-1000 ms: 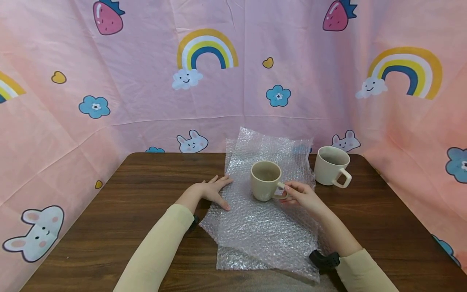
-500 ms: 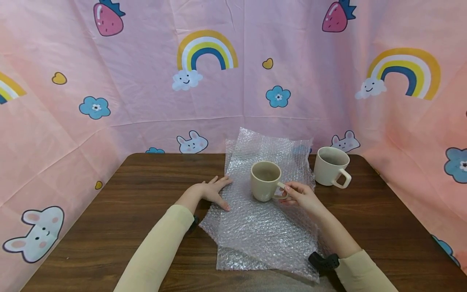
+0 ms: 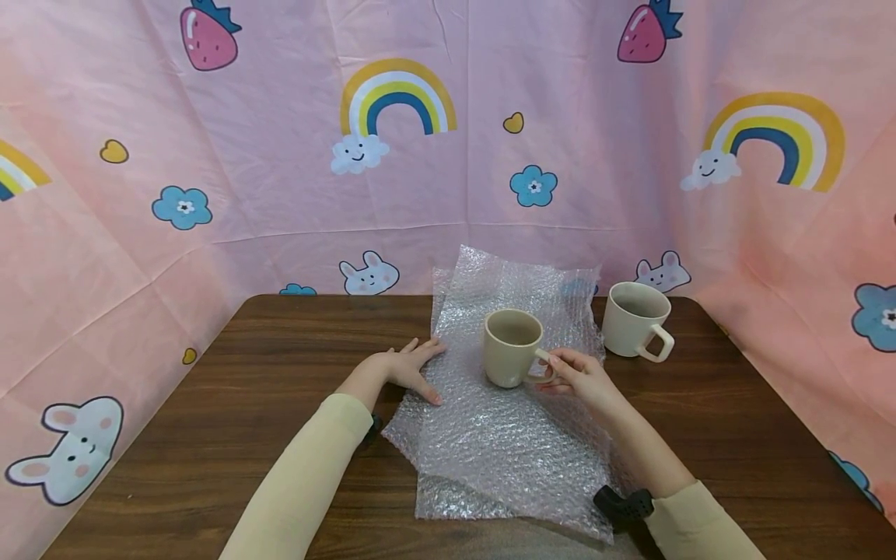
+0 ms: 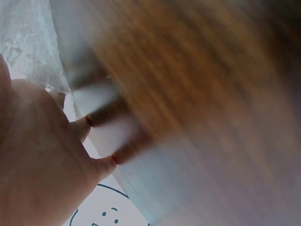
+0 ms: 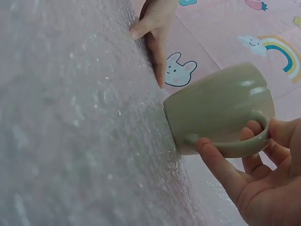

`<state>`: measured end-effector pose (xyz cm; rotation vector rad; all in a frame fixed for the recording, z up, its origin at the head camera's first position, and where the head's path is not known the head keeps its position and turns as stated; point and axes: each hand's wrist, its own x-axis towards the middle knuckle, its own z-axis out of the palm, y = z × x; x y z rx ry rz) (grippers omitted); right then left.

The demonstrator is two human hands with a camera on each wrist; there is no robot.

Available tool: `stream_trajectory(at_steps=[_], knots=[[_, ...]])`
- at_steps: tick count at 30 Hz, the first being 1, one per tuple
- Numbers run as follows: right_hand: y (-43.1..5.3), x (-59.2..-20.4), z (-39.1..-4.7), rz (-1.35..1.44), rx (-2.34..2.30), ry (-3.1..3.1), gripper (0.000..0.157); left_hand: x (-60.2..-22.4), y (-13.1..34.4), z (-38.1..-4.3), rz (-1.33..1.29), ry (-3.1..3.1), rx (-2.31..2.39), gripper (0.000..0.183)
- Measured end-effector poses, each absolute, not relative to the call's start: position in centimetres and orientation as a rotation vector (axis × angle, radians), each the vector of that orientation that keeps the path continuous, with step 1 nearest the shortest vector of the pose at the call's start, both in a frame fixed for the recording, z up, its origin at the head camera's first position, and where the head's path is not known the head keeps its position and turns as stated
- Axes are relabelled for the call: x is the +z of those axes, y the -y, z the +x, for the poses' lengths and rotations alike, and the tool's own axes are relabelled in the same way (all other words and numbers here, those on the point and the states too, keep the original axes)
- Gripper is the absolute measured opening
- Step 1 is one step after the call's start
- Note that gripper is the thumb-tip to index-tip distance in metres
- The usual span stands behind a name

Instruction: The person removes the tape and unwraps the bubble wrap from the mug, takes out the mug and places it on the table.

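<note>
A beige mug [image 3: 505,359] stands upright on overlapping sheets of bubble wrap [image 3: 504,443] in the middle of the table. My right hand [image 3: 577,375] grips its handle, with thumb and fingers curled round it; in the right wrist view the mug's base [image 5: 171,127] meets the wrap. Spread fingers of my left hand [image 3: 409,369] rest on the left edge of the wrap, thumb and fingertips over the sheet. The left wrist view shows that hand's palm [image 4: 42,155] and fingers against the tabletop, close to the wrap's edge.
A second, similar mug [image 3: 633,320] stands at the back right, its handle toward the right front. The dark wooden table [image 3: 280,358] reaches back to a pink patterned cloth [image 3: 266,148] that hangs behind and on both sides.
The beige mug and my right hand have shifted very slightly to the right over the bubble wrap. My left hand has stayed in place.
</note>
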<state>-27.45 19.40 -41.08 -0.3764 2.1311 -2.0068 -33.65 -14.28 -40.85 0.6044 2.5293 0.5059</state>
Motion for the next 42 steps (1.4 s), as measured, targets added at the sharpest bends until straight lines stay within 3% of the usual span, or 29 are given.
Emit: stream_trajectory(at_steps=[27,42], knots=[[-20.9,-38.2,-26.4,-0.522,-1.969,-2.156,0.033,-40.9,14.1,-33.4,0.606,-2.537,0.529,0.102],[-22.9,-35.4,-25.4,-0.581,-2.090,-2.117,0.021,-40.7,14.1,-33.3,0.603,-2.530,0.531,0.103]])
